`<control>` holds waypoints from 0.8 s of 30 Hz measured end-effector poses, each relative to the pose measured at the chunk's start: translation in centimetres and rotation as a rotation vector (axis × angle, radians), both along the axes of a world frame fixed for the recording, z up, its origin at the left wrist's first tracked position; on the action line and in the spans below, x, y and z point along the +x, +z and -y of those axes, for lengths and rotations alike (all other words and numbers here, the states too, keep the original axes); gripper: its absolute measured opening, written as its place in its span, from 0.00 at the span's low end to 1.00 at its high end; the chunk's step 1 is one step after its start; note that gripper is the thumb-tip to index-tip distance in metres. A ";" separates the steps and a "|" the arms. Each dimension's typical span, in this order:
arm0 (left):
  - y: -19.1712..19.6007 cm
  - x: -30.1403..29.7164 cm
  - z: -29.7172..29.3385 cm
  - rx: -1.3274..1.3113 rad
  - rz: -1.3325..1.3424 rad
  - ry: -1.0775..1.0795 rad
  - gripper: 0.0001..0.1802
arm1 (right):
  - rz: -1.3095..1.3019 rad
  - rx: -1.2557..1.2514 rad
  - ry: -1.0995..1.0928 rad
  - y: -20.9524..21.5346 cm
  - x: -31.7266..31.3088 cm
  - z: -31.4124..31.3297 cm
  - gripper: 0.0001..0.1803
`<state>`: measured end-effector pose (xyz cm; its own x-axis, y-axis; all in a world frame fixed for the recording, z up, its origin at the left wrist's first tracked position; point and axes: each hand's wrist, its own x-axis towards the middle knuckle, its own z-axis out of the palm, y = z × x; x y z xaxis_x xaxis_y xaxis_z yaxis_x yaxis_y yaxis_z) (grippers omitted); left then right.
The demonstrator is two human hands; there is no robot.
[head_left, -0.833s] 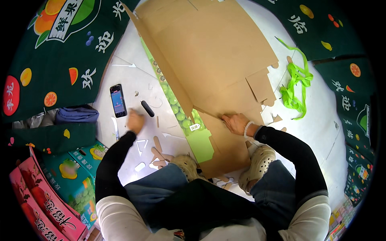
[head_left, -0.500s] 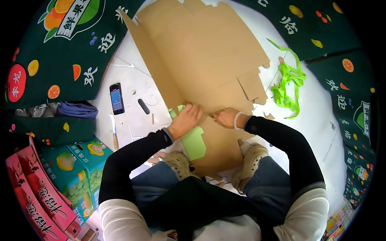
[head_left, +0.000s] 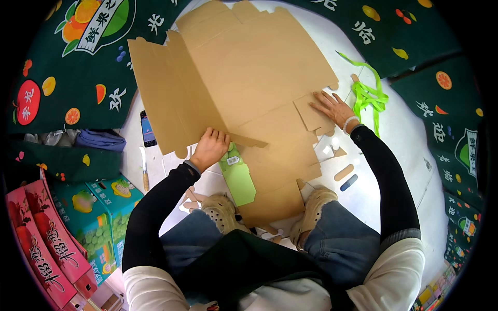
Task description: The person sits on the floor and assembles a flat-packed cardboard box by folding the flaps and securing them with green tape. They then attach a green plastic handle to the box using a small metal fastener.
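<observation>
A large brown cardboard box [head_left: 259,67], unfolded, spreads across the white floor before me, its left panel [head_left: 166,93] lifted at a fold. My left hand [head_left: 211,146] has its fingers closed over the lower corner of that panel, by a narrow brown flap [head_left: 248,138]. Just below it shows a light green flap [head_left: 239,184] with a small white label. On the right, my right hand [head_left: 334,110] is open, its fingers spread over the edge of a small folded side flap [head_left: 311,113]. The box's near end lies between my shoes.
Bright green strapping [head_left: 371,98] lies tangled at the right. A phone [head_left: 148,129] is partly covered by the lifted panel, and a knife with a wooden handle [head_left: 144,168] lies nearby. Pink boxes [head_left: 49,249] and teal boxes [head_left: 106,223] stand at the left. Dark green printed cloths surround the floor.
My left hand has moved left, swinging the left panel outward and uncovering more of the green flap. My right hand has left the middle fold, moved up and right, and spread its fingers.
</observation>
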<state>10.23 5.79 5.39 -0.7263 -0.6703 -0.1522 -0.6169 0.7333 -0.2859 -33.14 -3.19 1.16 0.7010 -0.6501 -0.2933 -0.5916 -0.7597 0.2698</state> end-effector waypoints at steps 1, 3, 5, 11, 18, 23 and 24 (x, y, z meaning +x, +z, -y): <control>-0.1 0.2 -0.1 0.012 0.001 0.014 0.04 | 0.012 0.004 0.060 -0.3 0.0 0.1 0.38; -0.2 0.5 -0.4 0.039 -0.036 0.058 0.04 | 0.047 0.029 0.159 -0.9 -0.9 0.5 0.37; -0.3 0.7 -0.5 0.060 -0.072 0.112 0.04 | 0.089 0.069 0.243 -0.8 -1.7 1.1 0.37; -0.7 0.6 -0.1 0.034 -0.149 0.168 0.03 | 0.147 0.088 0.333 -1.0 -0.6 0.5 0.34; -0.5 -0.3 1.7 0.066 -0.116 0.283 0.05 | 0.197 0.183 0.367 1.7 -0.8 0.9 0.30; -1.0 -0.8 2.1 0.090 -0.179 0.339 0.04 | 0.480 0.232 0.230 2.6 0.2 1.7 0.23; -1.2 -0.9 2.0 0.090 -0.201 0.351 0.04 | 0.548 0.244 0.199 3.1 1.3 1.8 0.22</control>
<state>9.33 3.80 4.23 -0.4774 -0.8730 -0.1000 -0.8708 0.4853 -0.0787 -31.81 -5.02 4.30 0.8920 -0.4517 0.0192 -0.4360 -0.8707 -0.2278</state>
